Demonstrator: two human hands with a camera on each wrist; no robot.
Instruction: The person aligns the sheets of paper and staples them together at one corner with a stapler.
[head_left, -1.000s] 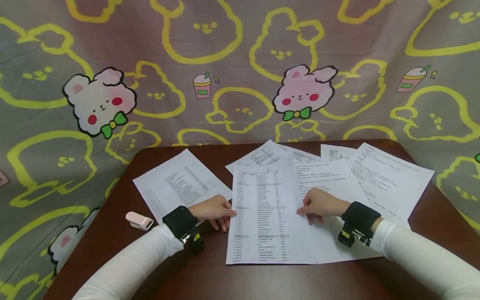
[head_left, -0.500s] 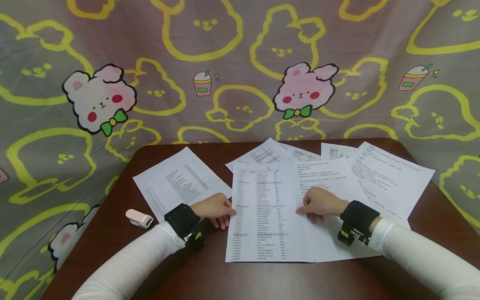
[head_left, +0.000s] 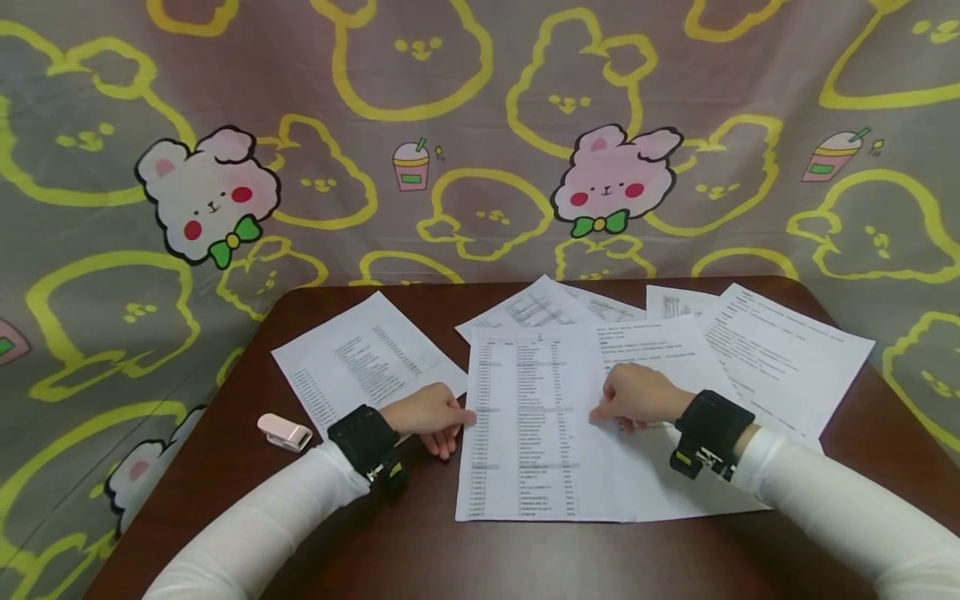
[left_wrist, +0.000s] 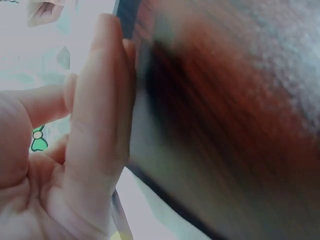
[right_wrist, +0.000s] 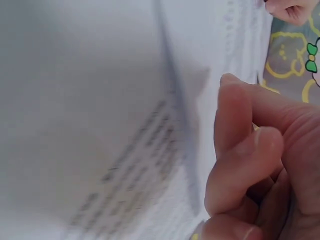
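A printed sheet of paper (head_left: 525, 467) with a table of rows and grey bands stands in front of me. My left hand (head_left: 426, 412) pinches its left edge, thumb on the printed face and the other fingers lower down. On the opposite edge, my right hand (head_left: 637, 396) pinches the sheet with thumb and curled forefinger. In the right wrist view, the right hand (right_wrist: 250, 165) has its fingers curled beside a paper edge. The left wrist view shows the left hand (left_wrist: 95, 125) from the palm side, with long fingers extended; the paper between them is hidden there.
Another printed sheet (head_left: 712, 467) lies under and right of the right hand. More sheets lie at the back (head_left: 517, 304) and right (head_left: 795, 358), and one at the left (head_left: 360, 358). A pink-white stapler-like item (head_left: 285, 432) sits on the brown table (head_left: 525, 567). A patterned curtain (head_left: 480, 108) hangs behind.
Both hands stay at the sheet's two edges. The right hand's fingers have tucked in slightly, and the head view has shifted a little.
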